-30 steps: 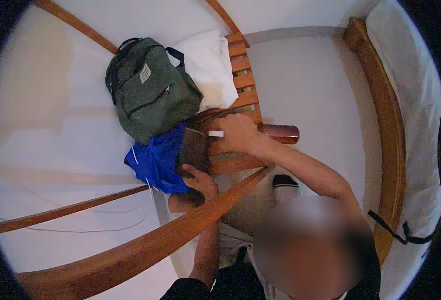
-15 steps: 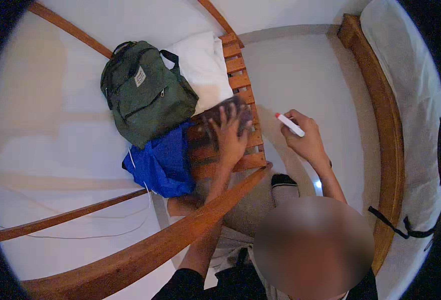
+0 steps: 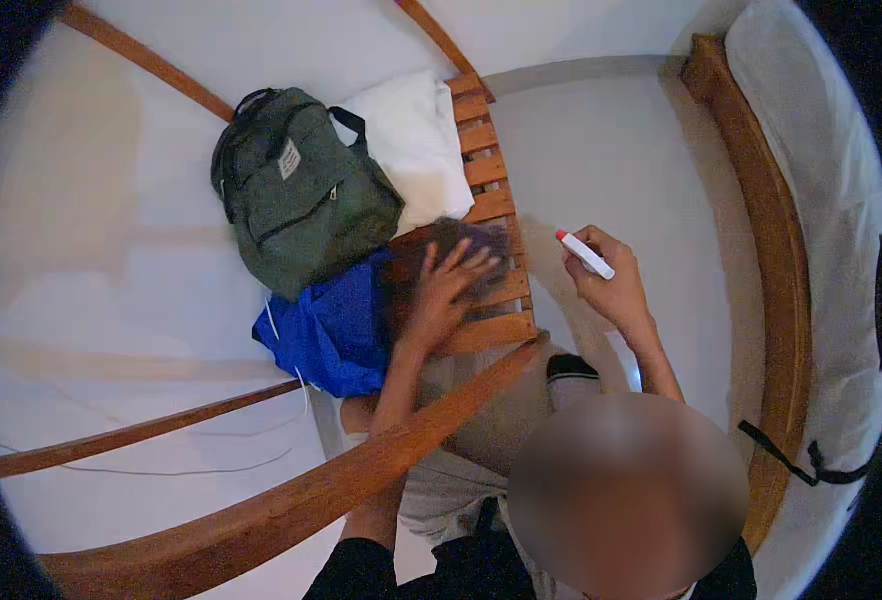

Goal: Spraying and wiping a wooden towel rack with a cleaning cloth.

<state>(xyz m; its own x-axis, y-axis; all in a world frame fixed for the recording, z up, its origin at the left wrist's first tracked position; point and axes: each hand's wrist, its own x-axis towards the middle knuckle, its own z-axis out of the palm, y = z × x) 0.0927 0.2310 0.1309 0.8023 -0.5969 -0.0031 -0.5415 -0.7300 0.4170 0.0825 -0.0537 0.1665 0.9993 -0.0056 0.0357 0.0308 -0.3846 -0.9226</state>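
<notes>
The dark purplish cloth (image 3: 476, 245) lies spread on the slatted wooden bench (image 3: 491, 175), towards its near end, just beside a crumpled blue bag (image 3: 331, 330) and touching the lower edge of a green backpack (image 3: 296, 200); a white cushion (image 3: 411, 140) sits further along the slats. The left hand (image 3: 446, 285) rests flat on the cloth, fingers splayed wide and palm down, pressing rather than gripping, so nothing is enclosed in it. Judging by this, the wiping of the slats looks to be in hand: the cloth covers only a small patch of the bench, and the slats beyond it, up by the cushion, are not yet touched by it. The left forearm reaches forward over a curved wooden rail (image 3: 291, 500), elbow bent, wrist nearly straight. The right hand (image 3: 611, 290) is held up off to the side, well apart from the bench, fingers curled closed around a slim white bottle with a red tip (image 3: 586, 254), the tip pointing up and towards the bench. The right forearm rises from the lap, over a pale floor (image 3: 611, 150).
</notes>
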